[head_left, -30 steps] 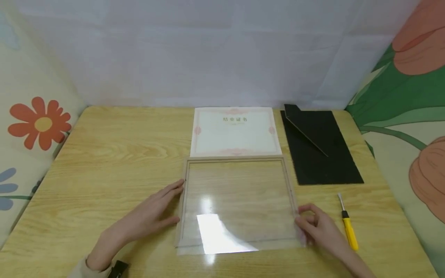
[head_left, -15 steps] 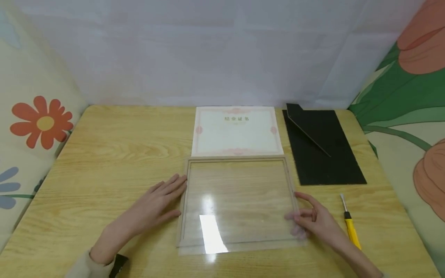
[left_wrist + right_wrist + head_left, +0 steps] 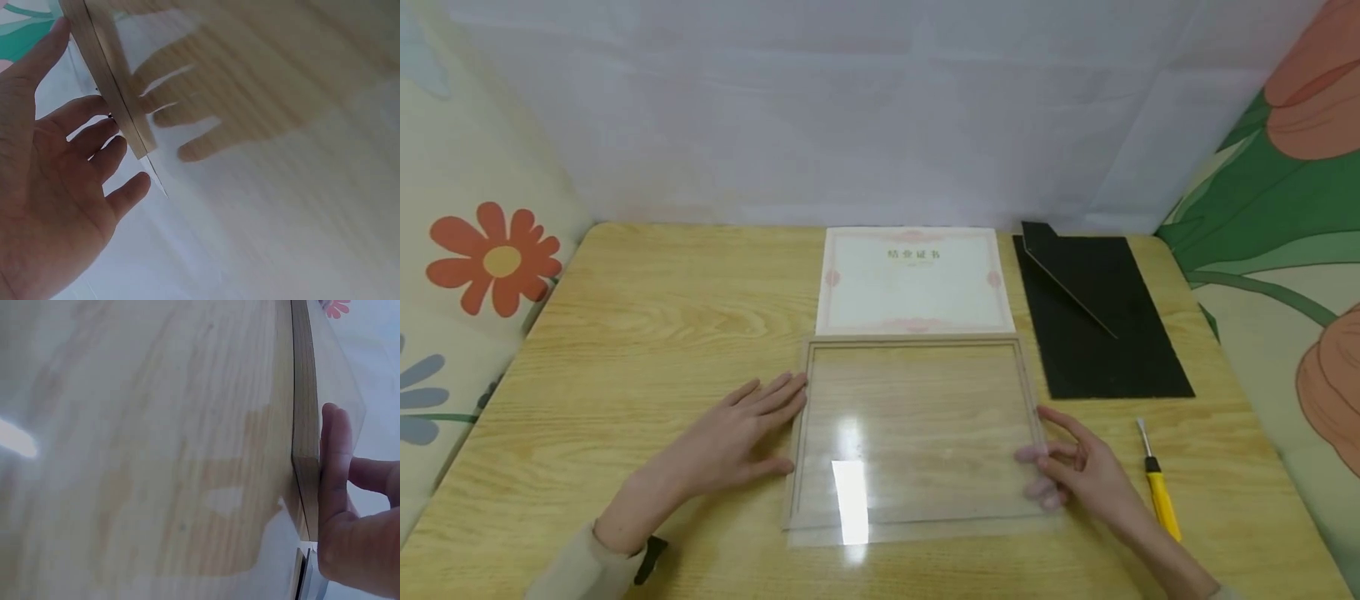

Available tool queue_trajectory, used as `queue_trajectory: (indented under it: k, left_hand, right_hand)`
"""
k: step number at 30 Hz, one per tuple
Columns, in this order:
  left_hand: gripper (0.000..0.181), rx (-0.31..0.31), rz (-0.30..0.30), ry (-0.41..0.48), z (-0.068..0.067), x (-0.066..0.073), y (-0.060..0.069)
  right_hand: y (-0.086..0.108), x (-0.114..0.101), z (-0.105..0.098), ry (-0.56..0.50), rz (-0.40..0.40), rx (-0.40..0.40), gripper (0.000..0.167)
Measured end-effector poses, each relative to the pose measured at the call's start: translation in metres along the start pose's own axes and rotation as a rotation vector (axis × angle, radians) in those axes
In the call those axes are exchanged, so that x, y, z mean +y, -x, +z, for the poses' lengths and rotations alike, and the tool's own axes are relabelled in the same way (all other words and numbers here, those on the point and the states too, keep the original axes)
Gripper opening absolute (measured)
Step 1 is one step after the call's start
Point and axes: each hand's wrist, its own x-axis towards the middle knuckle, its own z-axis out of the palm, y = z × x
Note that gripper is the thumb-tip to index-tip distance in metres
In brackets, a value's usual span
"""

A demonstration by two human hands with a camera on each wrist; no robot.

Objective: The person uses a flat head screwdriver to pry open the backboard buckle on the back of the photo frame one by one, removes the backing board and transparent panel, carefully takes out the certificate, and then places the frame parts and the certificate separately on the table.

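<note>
A light wooden picture frame (image 3: 917,340) lies on the table, with a clear sheet (image 3: 850,500) over it that sticks out past its near edge. My left hand (image 3: 722,446) rests against the frame's left side, fingers extended. In the left wrist view, the fingertips touch the frame bar (image 3: 106,69), with the thumb apart from the other fingers. My right hand (image 3: 1097,479) pinches the sheet's right edge, thumb above and some fingers showing through from below. Its index finger reaches along the frame's right side. The right wrist view shows the sheet (image 3: 340,381) beyond the frame (image 3: 305,381).
A certificate (image 3: 917,292) lies directly behind the frame. To the right is a black backing board (image 3: 1120,350) with its stand flap raised. A yellow-handled screwdriver (image 3: 1162,504) lies near my right hand. A white cloth (image 3: 850,125) hangs behind the wooden table (image 3: 647,333).
My right index finger has stretched forward along the frame's side, and more fingers show beneath the sheet. My left hand has shifted slightly forward. The bright reflection on the sheet has narrowed.
</note>
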Motion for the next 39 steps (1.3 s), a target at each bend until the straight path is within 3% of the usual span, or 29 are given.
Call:
queue_trajectory:
  k: [7, 17, 23, 29, 39]
  left_hand:
    - [0.084, -0.003, -0.003, 0.023, 0.0, -0.003, 0.001]
    - [0.083, -0.036, -0.022, 0.016, -0.003, -0.003, 0.002]
    - [0.083, -0.04, -0.028, 0.006, -0.002, -0.003, 0.003]
    - [0.084, -0.007, -0.003, -0.033, -0.001, -0.003, 0.002]
    - [0.085, 0.014, 0.021, -0.05, 0.0, -0.001, 0.001]
  right_hand:
    - [-0.002, -0.001, 0.003, -0.023, -0.003, 0.057, 0.07]
    - [-0.004, -0.001, -0.002, -0.09, -0.069, 0.021, 0.066]
    - [-0.008, -0.009, -0.01, -0.064, -0.047, 0.029, 0.066]
    - [-0.012, -0.021, -0.021, -0.02, -0.097, 0.054, 0.066]
    - [-0.053, -0.049, -0.02, -0.052, -0.173, 0.164, 0.062]
